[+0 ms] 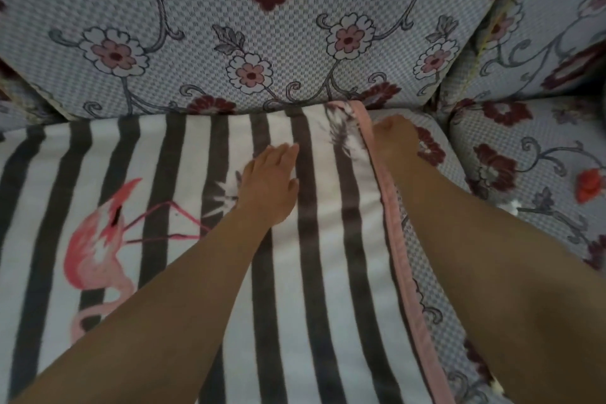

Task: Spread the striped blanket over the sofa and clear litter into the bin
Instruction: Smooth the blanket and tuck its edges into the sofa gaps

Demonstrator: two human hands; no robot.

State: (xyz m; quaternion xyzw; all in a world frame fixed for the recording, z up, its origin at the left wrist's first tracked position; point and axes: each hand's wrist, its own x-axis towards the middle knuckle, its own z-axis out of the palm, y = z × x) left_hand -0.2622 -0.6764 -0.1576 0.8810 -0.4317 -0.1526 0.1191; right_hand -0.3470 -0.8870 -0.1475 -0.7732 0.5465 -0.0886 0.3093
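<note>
The striped blanket (183,207) lies flat on the sofa seat, white with dark grey stripes, a pink flamingo print and a pink hem along its right edge. My left hand (270,185) rests palm down on the blanket, fingers together and stretched toward the backrest. Beside the pink hem, near the blanket's far right corner, my right hand (395,141) has its fingers curled; they touch the hem, and whether they grip it is not visible. The sofa seat (436,272) shows uncovered to the right of the hem. No litter or bin is in view.
The sofa's back cushion (203,29), grey checked with red and pink flowers, rises right behind the blanket. A second floral cushion (531,174) and backrest stand at the right. A small white speck (511,207) lies on the right cushion.
</note>
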